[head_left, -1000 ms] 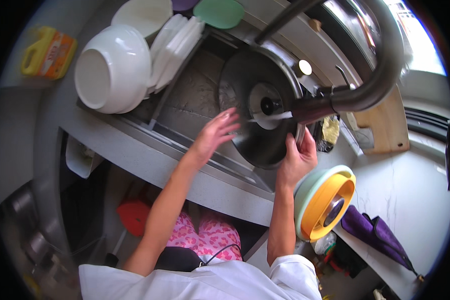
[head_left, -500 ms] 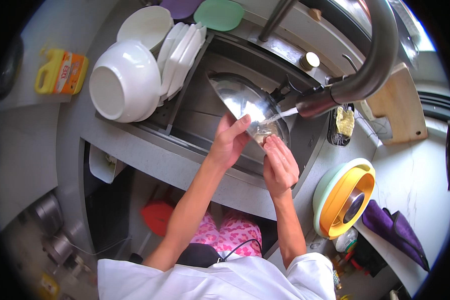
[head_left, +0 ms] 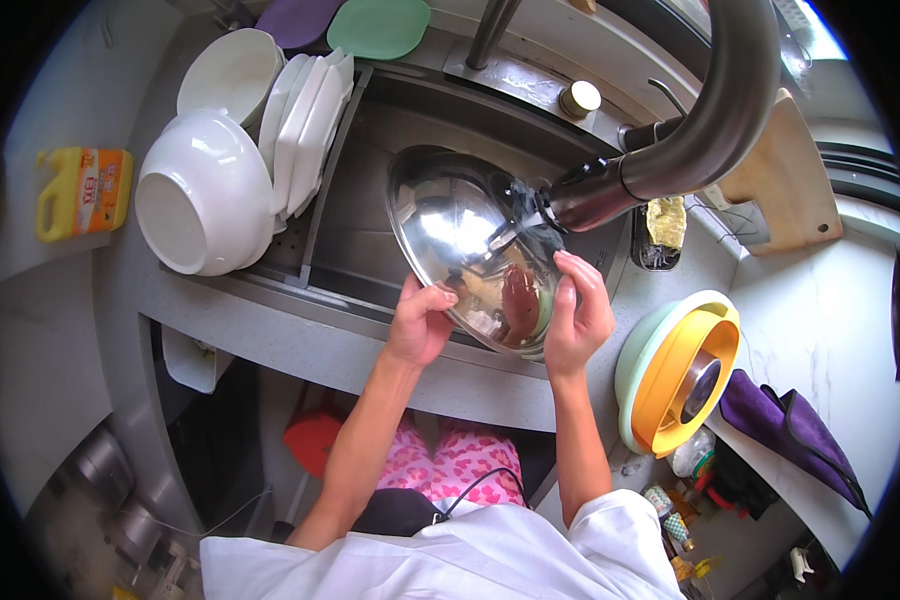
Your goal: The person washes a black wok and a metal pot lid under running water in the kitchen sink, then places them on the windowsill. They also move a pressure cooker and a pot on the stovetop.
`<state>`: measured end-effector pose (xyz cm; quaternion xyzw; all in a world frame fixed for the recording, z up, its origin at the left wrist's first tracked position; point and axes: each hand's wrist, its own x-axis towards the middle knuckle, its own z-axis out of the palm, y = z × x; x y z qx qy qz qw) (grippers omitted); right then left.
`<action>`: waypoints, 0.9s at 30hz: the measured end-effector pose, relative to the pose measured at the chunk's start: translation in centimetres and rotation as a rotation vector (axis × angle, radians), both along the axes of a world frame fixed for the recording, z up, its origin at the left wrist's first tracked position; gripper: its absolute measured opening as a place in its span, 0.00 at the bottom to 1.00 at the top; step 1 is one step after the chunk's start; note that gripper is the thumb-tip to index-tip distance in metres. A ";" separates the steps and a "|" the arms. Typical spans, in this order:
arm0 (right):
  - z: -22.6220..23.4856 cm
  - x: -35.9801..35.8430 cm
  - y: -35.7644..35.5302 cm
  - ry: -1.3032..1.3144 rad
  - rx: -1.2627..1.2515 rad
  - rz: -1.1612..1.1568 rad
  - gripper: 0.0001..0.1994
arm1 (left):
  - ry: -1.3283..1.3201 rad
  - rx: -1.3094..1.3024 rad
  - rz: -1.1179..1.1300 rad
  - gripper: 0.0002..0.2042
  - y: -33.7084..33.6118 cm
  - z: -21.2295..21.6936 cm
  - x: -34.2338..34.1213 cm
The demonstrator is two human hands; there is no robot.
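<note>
A shiny domed metal pot lid is tilted over the sink basin, its mirror-like face toward me. My left hand is closed on its near left rim, the thumb lying over the edge. At the right rim, my right hand has its fingers curled against the edge, partly hiding it. The dark faucet reaches in from the upper right, its nozzle close above the lid. Water runs from it onto the lid's surface. The lid's underside is hidden.
Left of the basin stand a white bowl, another white bowl and several upright white dishes. On the right counter are a sponge holder, nested yellow and mint basins, a purple cloth and a wooden board.
The lid has turned so its shiny face shows more broadly. My left hand has moved left and down along the rim; my right hand has shifted from the face to the right edge.
</note>
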<state>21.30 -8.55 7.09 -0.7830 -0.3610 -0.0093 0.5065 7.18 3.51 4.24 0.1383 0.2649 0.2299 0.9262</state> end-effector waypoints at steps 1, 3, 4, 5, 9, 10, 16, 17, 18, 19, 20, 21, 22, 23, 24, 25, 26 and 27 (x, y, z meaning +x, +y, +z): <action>-0.2 0.1 -0.1 0.056 0.010 -0.034 0.09 | 0.016 -0.016 -0.011 0.31 -0.5 -0.3 0.0; -0.2 0.4 -0.2 0.169 0.032 -0.100 0.09 | 0.046 -0.010 -0.059 0.29 -1.0 -1.0 0.0; 0.2 0.8 0.0 0.189 0.032 -0.182 0.11 | 0.060 0.010 -0.097 0.29 -1.2 -1.3 0.0; 0.8 1.4 0.2 0.143 0.034 -0.225 0.12 | 0.073 0.031 -0.134 0.28 -1.3 -1.7 0.0; 5.8 3.4 1.9 0.049 0.188 -0.141 0.15 | 0.026 0.114 -0.175 0.26 -0.4 -0.1 1.8; 7.3 4.1 2.6 0.066 0.231 -0.038 0.21 | 0.020 0.167 -0.196 0.25 -0.2 0.2 2.3; 12.3 4.0 9.4 0.335 0.100 0.394 0.28 | 0.021 0.342 -0.343 0.20 -0.4 1.7 4.4; 12.6 3.8 9.8 0.431 0.048 0.413 0.27 | 0.030 0.355 -0.361 0.19 -0.4 1.8 4.5; 12.4 3.9 10.2 0.452 0.056 0.478 0.24 | 0.037 0.358 -0.362 0.19 -0.2 1.6 4.4; 12.2 4.1 10.6 0.473 0.064 0.544 0.21 | 0.043 0.360 -0.362 0.19 0.0 1.4 4.2; 11.9 4.2 11.0 0.494 0.072 0.609 0.18 | 0.050 0.363 -0.363 0.18 0.3 1.1 4.1; 11.6 4.2 11.1 0.459 0.032 0.617 0.16 | 0.043 0.386 -0.362 0.18 0.7 0.9 3.8; 11.3 4.3 11.2 0.425 -0.008 0.624 0.14 | 0.035 0.409 -0.362 0.18 1.4 0.7 3.6; 10.9 4.4 11.3 0.390 -0.047 0.631 0.12 | 0.028 0.432 -0.361 0.18 1.9 0.6 3.4; 10.6 4.4 11.6 0.470 -0.046 0.588 0.11 | 0.042 0.452 -0.348 0.19 2.2 0.9 3.4; 10.1 4.4 11.9 0.468 -0.037 0.594 0.11 | 0.044 0.434 -0.352 0.20 2.2 0.8 3.2; 9.4 4.5 12.0 0.465 -0.029 0.600 0.10 | 0.046 0.417 -0.356 0.20 2.2 0.6 3.0; 8.9 4.7 12.2 0.456 -0.020 0.607 0.10 | 0.043 0.403 -0.358 0.20 2.3 0.4 3.0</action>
